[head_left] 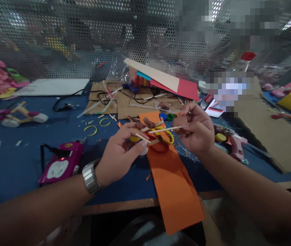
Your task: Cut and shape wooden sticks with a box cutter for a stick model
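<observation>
My left hand (pixel 120 153), with a metal watch at the wrist, pinches a small frame of wooden sticks (pixel 154 141) with brown pieces on it. A white round piece (pixel 143 151) shows below my left thumb. In my right hand (pixel 198 131), thumb and fingers close on the right end of a thin wooden stick (pixel 167 129). The stick's left end reaches over the frame; whether they touch, I cannot tell. Beneath both hands, yellow-handled scissors (pixel 170 136) lie on a long orange paper strip (pixel 176 188), which overhangs the table's front edge.
At left stand a stick-built toy vehicle (pixel 19 114) and a purple power box (pixel 63 162) with a lit red light. A pink glue gun (pixel 237 145) lies at right, near cardboard (pixel 271 136). Coloured sheets (pixel 161 78) and cables are at the back, before a perforated metal screen (pixel 96 41).
</observation>
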A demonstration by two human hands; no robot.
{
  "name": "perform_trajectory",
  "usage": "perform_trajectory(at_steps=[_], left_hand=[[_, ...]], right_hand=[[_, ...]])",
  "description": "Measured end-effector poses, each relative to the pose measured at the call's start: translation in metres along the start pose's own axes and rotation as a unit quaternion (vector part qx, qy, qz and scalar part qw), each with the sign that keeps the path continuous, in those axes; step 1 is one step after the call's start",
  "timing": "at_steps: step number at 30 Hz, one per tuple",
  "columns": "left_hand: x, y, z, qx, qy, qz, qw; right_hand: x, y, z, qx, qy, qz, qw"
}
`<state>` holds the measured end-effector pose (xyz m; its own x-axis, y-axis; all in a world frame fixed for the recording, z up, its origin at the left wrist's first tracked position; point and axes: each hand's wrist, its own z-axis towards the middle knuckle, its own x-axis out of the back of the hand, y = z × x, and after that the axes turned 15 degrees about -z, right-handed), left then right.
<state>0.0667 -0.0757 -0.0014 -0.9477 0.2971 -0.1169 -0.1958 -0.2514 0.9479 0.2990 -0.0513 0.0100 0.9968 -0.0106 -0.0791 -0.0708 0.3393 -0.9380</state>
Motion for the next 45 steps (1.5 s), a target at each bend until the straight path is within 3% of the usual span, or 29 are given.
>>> perform_trajectory(at_steps=[9, 17, 22, 28, 45], left_hand=[[-0.002, 0.004, -0.007, -0.066, -0.049, 0.107, 0.991], [-0.003, 0.005, -0.007, -0.068, -0.056, 0.105, 0.990], [-0.003, 0.005, -0.006, -0.060, -0.056, 0.101, 0.991], [-0.003, 0.006, -0.007, -0.067, -0.064, 0.119, 0.989], [-0.003, 0.011, -0.009, -0.137, -0.076, 0.173, 0.972]], right_hand=[[0.007, -0.004, 0.004, 0.032, -0.032, 0.030, 0.999], [0.005, 0.001, -0.007, 0.064, -0.046, -0.038, 0.996], [0.009, 0.007, -0.008, 0.097, -0.013, -0.092, 0.991], [0.011, 0.008, -0.012, 0.121, -0.025, -0.128, 0.984], [0.013, 0.005, -0.026, 0.197, 0.041, -0.244, 0.949]])
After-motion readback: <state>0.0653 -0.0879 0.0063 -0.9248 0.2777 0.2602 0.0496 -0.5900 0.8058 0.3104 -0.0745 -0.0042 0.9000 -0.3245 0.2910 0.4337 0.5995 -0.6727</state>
